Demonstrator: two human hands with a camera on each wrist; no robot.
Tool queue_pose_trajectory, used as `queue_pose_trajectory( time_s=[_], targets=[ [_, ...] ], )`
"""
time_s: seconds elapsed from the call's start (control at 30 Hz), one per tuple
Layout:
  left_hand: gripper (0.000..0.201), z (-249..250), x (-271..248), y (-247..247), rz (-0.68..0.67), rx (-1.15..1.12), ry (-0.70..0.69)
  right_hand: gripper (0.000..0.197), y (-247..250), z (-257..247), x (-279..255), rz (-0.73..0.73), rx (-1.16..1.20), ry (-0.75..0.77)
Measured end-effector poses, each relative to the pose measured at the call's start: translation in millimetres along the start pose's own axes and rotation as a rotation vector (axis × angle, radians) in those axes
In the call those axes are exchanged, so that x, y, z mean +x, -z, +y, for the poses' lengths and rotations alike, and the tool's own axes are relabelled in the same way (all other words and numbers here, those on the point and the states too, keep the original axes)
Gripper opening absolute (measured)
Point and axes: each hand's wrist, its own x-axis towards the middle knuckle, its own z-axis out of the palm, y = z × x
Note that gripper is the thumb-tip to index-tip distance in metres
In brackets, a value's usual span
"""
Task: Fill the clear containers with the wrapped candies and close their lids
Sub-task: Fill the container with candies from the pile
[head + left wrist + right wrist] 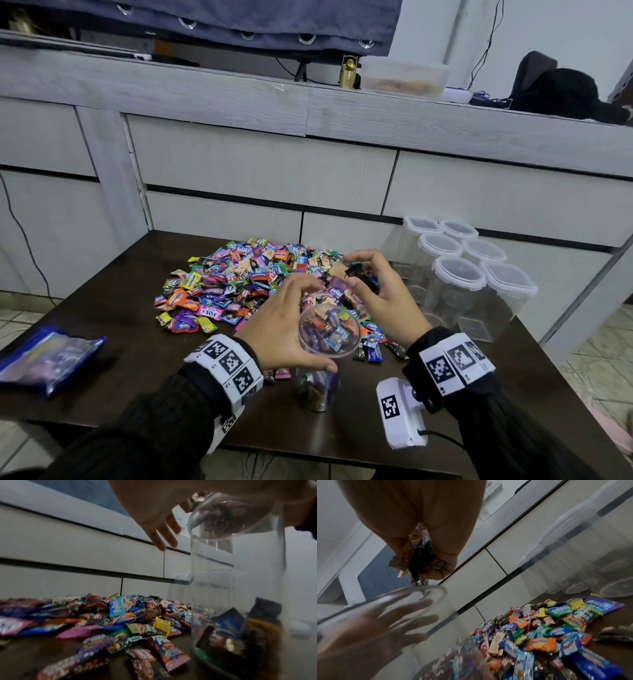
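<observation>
An open clear container (317, 383) stands on the dark table (113, 308) near its front edge, with a layer of wrapped candies (330, 330) inside. My left hand (301, 322) grips its rim from the left, thumb on the near side and fingers on the far side. My right hand (352, 270) holds a small bunch of candies (363, 274) just beyond and above the container mouth. The right wrist view shows that bunch (419, 563) hanging over the rim (428, 590). The big candy pile (246, 281) lies behind the container (236, 574).
Several lidded empty clear containers (462, 274) stand in a cluster at the table's right back. A blue plastic bag (48, 356) lies at the left edge. A few loose candies (373, 349) sit around the container. Grey drawers (260, 164) rise behind the table.
</observation>
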Motion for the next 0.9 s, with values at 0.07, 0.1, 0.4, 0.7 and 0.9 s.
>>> queue_pose_trajectory(
  time_s=[0.07, 0.1, 0.4, 0.7, 0.9],
  targets=[
    [0.118, -5, 1, -1, -0.053, -0.119, 0.118, 0.023, -10, -3, -4, -0.054, 0.028, 0.038],
    [0.115, -7, 1, -2, -0.070, -0.148, 0.140, 0.023, -16, -4, -7, -0.088, 0.032, 0.048],
    [0.073, -14, 4, -11, -0.106, -0.219, 0.200, 0.016, -36, -6, -19, -0.200, -0.285, 0.159],
    [0.081, -11, 6, -9, -0.102, -0.291, 0.163, 0.010, -40, -8, -16, -0.309, -0.447, 0.144],
    [0.072, -14, 6, -9, -0.109, -0.274, 0.173, 0.005, -38, -10, -13, -0.367, -0.505, 0.191]
  ],
)
